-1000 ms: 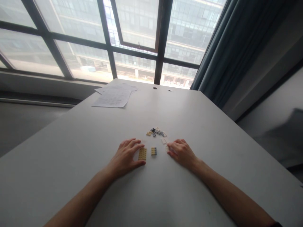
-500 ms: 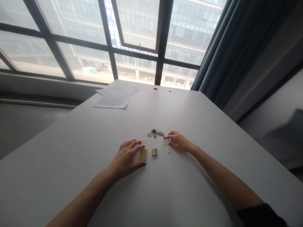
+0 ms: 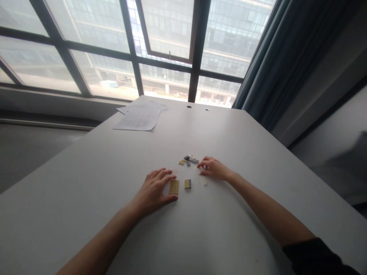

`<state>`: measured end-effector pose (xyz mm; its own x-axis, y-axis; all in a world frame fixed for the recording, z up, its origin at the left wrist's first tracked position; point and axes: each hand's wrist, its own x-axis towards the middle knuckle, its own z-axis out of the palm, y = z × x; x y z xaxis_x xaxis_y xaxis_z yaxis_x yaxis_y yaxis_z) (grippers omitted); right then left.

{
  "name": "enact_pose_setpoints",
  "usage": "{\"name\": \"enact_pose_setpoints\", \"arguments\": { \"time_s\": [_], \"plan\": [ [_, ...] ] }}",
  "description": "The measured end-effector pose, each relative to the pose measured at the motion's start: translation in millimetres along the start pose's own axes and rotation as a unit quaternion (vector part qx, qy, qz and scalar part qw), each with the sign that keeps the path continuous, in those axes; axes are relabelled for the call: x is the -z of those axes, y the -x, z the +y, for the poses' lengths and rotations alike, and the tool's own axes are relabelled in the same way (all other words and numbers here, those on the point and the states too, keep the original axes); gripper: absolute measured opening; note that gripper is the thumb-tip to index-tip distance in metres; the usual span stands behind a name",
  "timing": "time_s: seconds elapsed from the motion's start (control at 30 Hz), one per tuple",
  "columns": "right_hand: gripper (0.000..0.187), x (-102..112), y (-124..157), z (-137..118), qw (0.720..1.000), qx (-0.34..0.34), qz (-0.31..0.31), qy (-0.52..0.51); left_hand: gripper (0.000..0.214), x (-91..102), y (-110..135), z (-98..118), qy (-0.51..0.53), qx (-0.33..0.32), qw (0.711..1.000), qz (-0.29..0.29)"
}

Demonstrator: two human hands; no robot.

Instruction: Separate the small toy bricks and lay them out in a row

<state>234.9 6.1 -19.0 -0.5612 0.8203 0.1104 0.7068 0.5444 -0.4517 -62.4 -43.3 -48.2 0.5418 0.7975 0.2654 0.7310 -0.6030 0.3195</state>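
Note:
My left hand lies on the table, its thumb and fingers closed around the near and far ends of a tan toy-brick plate with rows of studs. Just right of that plate sits a small tan and grey brick block, apart from both hands. My right hand has its thumb and fingers curled on a small white brick, partly hidden by the fingertips. Nearer to me, below the right hand, lies another white brick.
Several loose bricks lie in a small pile, among them a tan brick and a dark grey brick. Printed papers rest at the far left of the white table. Windows and a blue curtain stand beyond.
My right hand has shifted slightly away from me, and its fingers have drawn in around the white brick. The left hand stays on the tan plate.

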Motion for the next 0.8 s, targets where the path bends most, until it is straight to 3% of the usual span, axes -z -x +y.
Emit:
{"name": "enact_pose_setpoints", "arguments": {
  "time_s": [0.2, 0.33, 0.47, 0.53, 0.6, 0.63, 0.7, 0.8],
  "plan": [
    [0.018, -5.3, 5.2, 2.0, 1.0, -0.002, 0.027, 0.009, 0.061, -0.1, -0.4, -0.3, -0.001, -0.003, 1.0, -0.002],
    [0.021, -7.9, 14.3, -6.0, 0.986, -0.036, 0.063, -0.149, 0.059, 2.5, -1.2, 1.4, 0.0, -0.004, 1.0, 0.022],
    [0.038, -14.9, 29.8, -26.2, 0.899, -0.077, 0.071, -0.425, 0.054, 6.5, -2.9, 8.0, 0.005, -0.026, 0.996, 0.081],
    [0.043, -18.2, 38.2, -37.3, 0.858, -0.087, 0.058, -0.503, 0.05, 9.1, -3.7, 13.6, 0.009, -0.048, 0.992, 0.116],
    [0.045, -19.9, 46.2, -47.7, 0.847, -0.086, 0.043, -0.523, 0.046, 12.1, -3.5, 19.3, 0.009, -0.072, 0.987, 0.147],
    [0.044, -20.4, 50.0, -52.7, 0.856, -0.082, 0.035, -0.509, 0.044, 13.6, -2.7, 21.9, 0.007, -0.084, 0.984, 0.158],
    [0.038, -21.9, 57.1, -62.9, 0.904, -0.072, 0.025, -0.42, 0.041, 16.4, 0.4, 26.1, -0.005, -0.111, 0.98, 0.164],
    [0.025, -29.4, 64.8, -77.8, 0.983, -0.037, 0.034, -0.177, 0.041, 18.1, 7.7, 32.4, -0.037, -0.171, 0.976, 0.126]
  ]
}}
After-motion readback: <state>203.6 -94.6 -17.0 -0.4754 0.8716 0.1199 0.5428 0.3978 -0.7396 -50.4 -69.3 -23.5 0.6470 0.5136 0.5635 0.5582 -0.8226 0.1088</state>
